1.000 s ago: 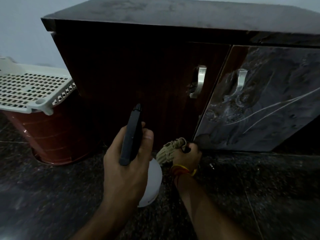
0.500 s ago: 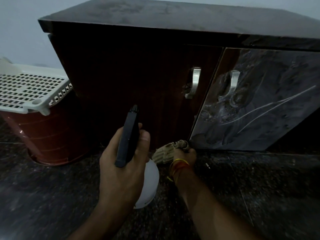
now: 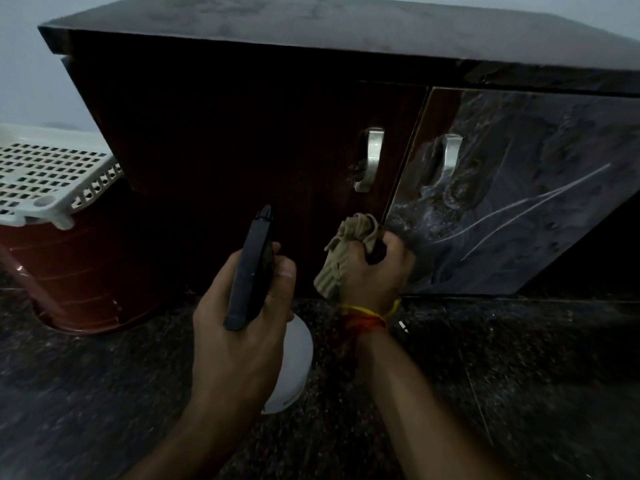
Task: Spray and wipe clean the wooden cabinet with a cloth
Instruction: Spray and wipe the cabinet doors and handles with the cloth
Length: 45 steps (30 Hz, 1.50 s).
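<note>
The left hand (image 3: pixel 239 327) grips a spray bottle (image 3: pixel 251 271), hiding its white body; at 3 o'clock, the right hand (image 3: pixel 374 271) clenches a cloth (image 3: pixel 343 251), fingertips hidden against the cabinet (image 3: pixel 225 133).

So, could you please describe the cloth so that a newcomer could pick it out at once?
Find the dark wooden cabinet and follow the seam between its two doors down toward the floor. There the right hand grips a bunched beige cloth, the only pale, soft thing against the dark wood.
</note>
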Each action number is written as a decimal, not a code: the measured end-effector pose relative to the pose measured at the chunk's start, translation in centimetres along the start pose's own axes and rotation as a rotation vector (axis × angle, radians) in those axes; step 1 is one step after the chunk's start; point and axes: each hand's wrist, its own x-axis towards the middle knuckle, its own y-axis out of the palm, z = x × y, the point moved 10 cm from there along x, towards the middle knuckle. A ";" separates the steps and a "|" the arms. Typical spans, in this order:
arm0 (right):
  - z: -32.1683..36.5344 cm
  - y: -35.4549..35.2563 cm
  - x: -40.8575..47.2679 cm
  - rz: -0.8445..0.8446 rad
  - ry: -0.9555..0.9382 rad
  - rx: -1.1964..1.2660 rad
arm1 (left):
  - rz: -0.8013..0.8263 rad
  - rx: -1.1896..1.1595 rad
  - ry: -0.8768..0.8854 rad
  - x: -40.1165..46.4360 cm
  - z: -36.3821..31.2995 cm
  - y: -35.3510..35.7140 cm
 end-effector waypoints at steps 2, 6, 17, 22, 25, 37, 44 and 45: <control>0.5 -0.1 -0.3 -0.009 -0.052 0.009 | 0.009 -0.022 -0.023 0.0 0.4 0.1; -0.2 0.0 -0.8 0.027 -0.087 -0.067 | 0.009 -0.003 -0.034 0.0 0.6 0.4; 8.1 -1.1 -0.1 0.074 -0.334 -0.069 | 0.136 -0.003 -0.030 -1.2 -1.7 2.6; 9.4 -0.8 -1.1 0.213 -0.404 -0.209 | 0.076 -0.016 -0.041 -0.6 -4.6 2.9; 11.8 -1.3 -1.4 0.182 -0.503 -0.245 | -0.032 -0.049 -0.038 -0.2 -6.2 2.1; 17.8 -3.3 0.6 0.038 -0.727 -0.254 | -0.059 -0.076 -0.039 0.1 -7.4 2.7; 18.2 -6.6 2.8 -0.081 -0.633 -0.181 | -0.012 -0.051 0.017 0.7 -8.2 4.7; 18.1 -7.1 3.4 -0.108 -0.579 -0.153 | -0.012 -0.057 0.020 0.7 -8.3 4.8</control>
